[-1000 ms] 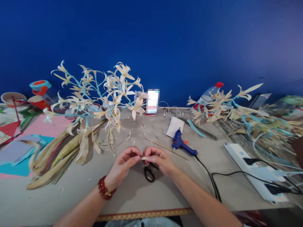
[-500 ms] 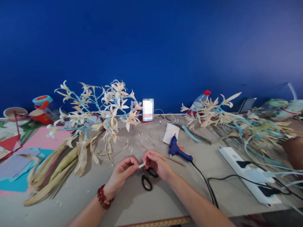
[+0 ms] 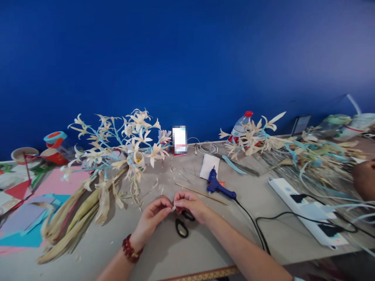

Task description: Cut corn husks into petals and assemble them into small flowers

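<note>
My left hand (image 3: pixel 154 214), with a dark red bead bracelet at the wrist, pinches one end of a small pale strip (image 3: pixel 174 208) that looks like dried husk. My right hand (image 3: pixel 191 205) meets it fingertip to fingertip, its thumb and fingers closed on the other end. Most of the strip is hidden by the fingers. Just below them lie black-handled scissors (image 3: pixel 184 235), their blades hidden under my hands. A thin wooden stick (image 3: pixel 205 194) and a blue glue gun (image 3: pixel 216 185) rest beyond my right hand.
Pale flowers on light-blue stems (image 3: pixel 142 136) stand at back left, above dried husks (image 3: pixel 83 214) and coloured paper (image 3: pixel 26 234). A white power strip (image 3: pixel 304 218) with black cables crosses the right side. Another flower bunch (image 3: pixel 254 134) lies before a red-capped bottle (image 3: pixel 241 124).
My right fingers have drawn closer to the left ones, so less of the pale strip shows between them. The camera view has tilted and shifted slightly.
</note>
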### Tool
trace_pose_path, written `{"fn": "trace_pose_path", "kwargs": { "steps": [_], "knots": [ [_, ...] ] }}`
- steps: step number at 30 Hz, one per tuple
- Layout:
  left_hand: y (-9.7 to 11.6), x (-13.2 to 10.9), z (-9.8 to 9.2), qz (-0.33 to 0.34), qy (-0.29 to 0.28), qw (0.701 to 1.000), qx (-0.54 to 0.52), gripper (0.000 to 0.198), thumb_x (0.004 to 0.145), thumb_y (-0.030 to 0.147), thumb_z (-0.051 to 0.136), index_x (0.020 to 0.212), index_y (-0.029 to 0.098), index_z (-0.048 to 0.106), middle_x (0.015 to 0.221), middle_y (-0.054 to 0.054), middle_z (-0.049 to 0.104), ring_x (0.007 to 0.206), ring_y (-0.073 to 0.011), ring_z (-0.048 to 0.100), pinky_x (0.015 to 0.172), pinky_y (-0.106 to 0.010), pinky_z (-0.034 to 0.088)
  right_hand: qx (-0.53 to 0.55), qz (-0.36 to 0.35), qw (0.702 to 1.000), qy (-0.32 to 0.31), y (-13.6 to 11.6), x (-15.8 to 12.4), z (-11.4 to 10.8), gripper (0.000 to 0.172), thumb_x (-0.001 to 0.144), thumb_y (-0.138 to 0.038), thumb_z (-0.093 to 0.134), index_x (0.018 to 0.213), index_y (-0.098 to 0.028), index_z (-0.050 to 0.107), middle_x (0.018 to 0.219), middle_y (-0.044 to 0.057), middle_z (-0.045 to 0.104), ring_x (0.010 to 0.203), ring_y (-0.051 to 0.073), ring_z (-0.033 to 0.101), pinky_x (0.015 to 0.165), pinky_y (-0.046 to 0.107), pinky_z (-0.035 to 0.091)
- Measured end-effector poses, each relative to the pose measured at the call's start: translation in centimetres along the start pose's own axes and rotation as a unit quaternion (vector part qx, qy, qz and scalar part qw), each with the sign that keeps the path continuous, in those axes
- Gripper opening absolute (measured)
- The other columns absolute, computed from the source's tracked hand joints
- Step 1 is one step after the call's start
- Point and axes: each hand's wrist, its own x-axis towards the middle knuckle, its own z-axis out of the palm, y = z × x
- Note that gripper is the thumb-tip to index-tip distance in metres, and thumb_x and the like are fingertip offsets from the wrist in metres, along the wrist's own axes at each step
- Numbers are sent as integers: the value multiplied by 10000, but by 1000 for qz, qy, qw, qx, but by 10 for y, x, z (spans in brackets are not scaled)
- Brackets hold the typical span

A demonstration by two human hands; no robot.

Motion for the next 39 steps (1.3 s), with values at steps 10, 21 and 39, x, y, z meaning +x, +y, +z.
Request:
{"fn": "trace_pose_path", "kwargs": {
  "steps": [10, 21, 39],
  "knots": [
    [16, 1, 0, -28, 49, 994, 91, 217, 789, 378, 658, 748, 169, 611, 690, 12, 538, 664, -122, 471, 618, -212, 372, -115, -87, 988, 54, 11, 12, -10, 347, 731, -501, 665, 684, -179, 545, 610, -44, 505, 514, 89, 425, 512, 221, 345],
    [14, 130, -28, 22, 157, 877, 454, 70, 761, 242, 623, 721, 208, 670, 769, -15, 675, 788, -177, 585, 761, -274, 401, -466, -188, 858, 108, 9, 5, -10, 146, 831, -254, 557, 710, -179, 589, 650, -27, 546, 615, 119, 471, 576, 222, 303],
    [-1, 165, -44, -37, 90, 846, 524, 195, 825, 245, 557, 682, 173, 669, 686, -17, 658, 669, -161, 571, 648, -275, 375, -500, -216, 834, 88, 3, 5, -11, 88, 808, -222, 601, 739, -181, 636, 704, 1, 624, 673, 143, 539, 621, 225, 348]
  ]
}}
